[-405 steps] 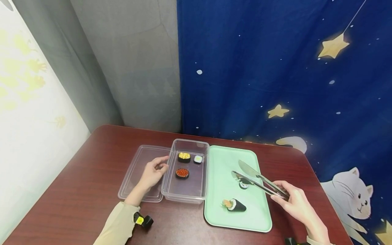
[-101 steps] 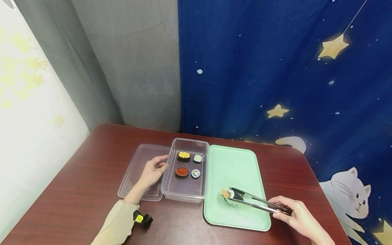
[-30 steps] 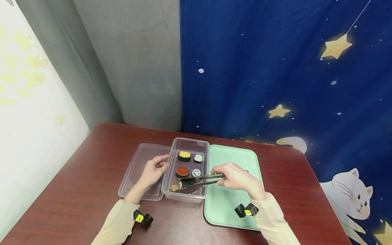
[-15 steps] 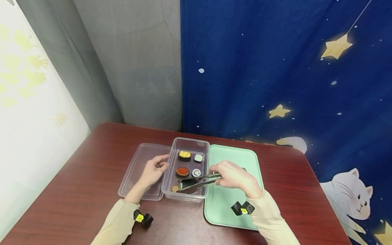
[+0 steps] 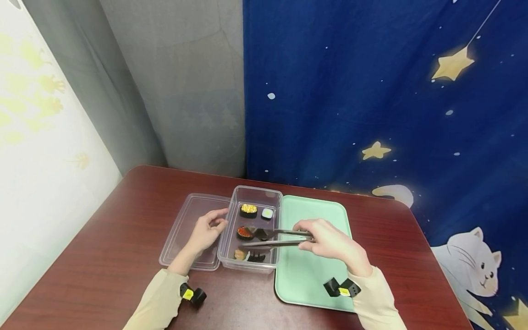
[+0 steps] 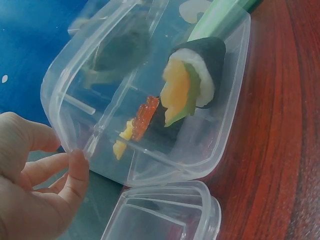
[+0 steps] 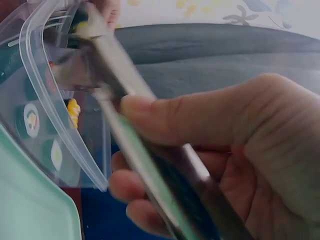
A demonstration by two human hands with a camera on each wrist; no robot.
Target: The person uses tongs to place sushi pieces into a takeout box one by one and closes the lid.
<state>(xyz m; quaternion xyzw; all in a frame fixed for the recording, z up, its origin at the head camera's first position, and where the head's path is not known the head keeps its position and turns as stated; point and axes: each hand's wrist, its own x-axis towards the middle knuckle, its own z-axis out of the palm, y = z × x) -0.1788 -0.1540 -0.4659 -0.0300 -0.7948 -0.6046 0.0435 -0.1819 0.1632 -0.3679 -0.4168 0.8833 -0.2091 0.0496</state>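
Note:
My right hand (image 5: 330, 240) grips a pair of metal tongs (image 5: 284, 243), thumb on one arm and fingers round the other. The parted tong tips reach over the clear plastic container (image 5: 228, 263), above the sushi inside. At the container's near end lies a hand roll (image 5: 256, 258), its orange and green filling facing left. Behind it are a red-roe sushi (image 5: 244, 233), a yellow-topped sushi (image 5: 249, 211) and a small white-and-green roll (image 5: 267, 213). The round roll (image 7: 31, 120) shows in the right wrist view. My left hand (image 5: 207, 233) pinches the container's left rim.
A pale green tray (image 5: 317, 279) stands against the container's right side. The clear lid (image 5: 181, 233) lies under my left hand, left of the container. Everything rests on a dark red wooden table (image 5: 95, 256), with curtains behind.
The round roll and then the hand roll went from the tray into the container. Just now the tongs have spread off the hand roll and risen away from it. My left hand stays put.

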